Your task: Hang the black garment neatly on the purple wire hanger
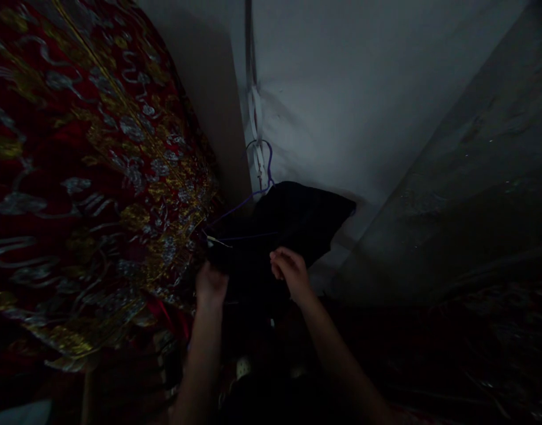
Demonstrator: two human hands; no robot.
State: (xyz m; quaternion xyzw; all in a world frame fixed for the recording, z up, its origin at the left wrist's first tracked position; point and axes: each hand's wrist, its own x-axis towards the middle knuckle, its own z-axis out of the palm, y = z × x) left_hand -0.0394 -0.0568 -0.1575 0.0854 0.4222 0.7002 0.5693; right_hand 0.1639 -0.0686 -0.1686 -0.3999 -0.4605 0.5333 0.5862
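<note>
A black garment [292,227] hangs on a purple wire hanger [264,171] in front of a white wall. My left hand [211,284] grips the garment's lower left edge with its fingers curled in the cloth. My right hand [289,270] pinches the black fabric near its middle, knuckles up. Both forearms rise from the bottom of the view. The scene is dim and the lower part of the garment is lost in shadow.
A red garment with gold and silver embroidery [89,171] fills the left side, touching the black one. A white wall [363,100] is behind. A dark, sheer sparkly fabric [474,195] hangs at the right. A white strap [255,118] runs down the wall.
</note>
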